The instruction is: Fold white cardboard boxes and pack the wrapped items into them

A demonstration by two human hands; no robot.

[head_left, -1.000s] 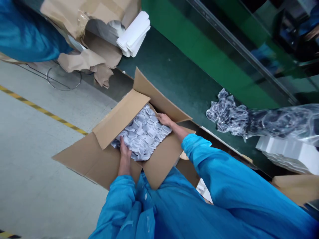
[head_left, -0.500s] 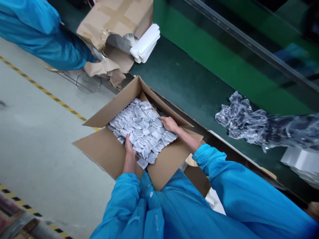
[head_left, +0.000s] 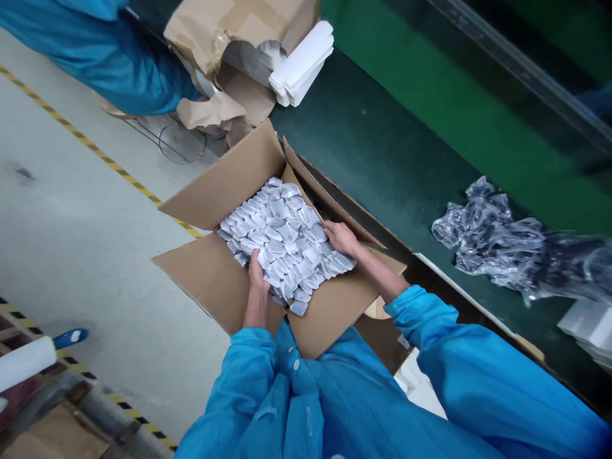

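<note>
An open cardboard box (head_left: 191,261) stands against my front with its flaps spread. It is filled with a heap of small white folded packets (head_left: 282,236), some bearing small dark marks. My left hand (head_left: 258,273) reaches into the near left side of the heap; its thumb lies up against the packets and its other fingers are hidden. On the far right side, my right hand (head_left: 341,238) has its fingers bent around the edge of a cardboard panel (head_left: 306,193) inside the box, beside the packets.
Beyond the box runs a dark green bench (head_left: 377,140) with clear plastic wrapping (head_left: 497,245) and white stacks (head_left: 302,64). A torn brown carton (head_left: 248,25) sits near another person's blue sleeve (head_left: 143,70). A blue shoe (head_left: 71,338) shows on the floor at left.
The view has shifted, so the box and both hands appear slightly further right and higher. Both hands keep their places at the packets. A blue shoe has come into view at lower left.
</note>
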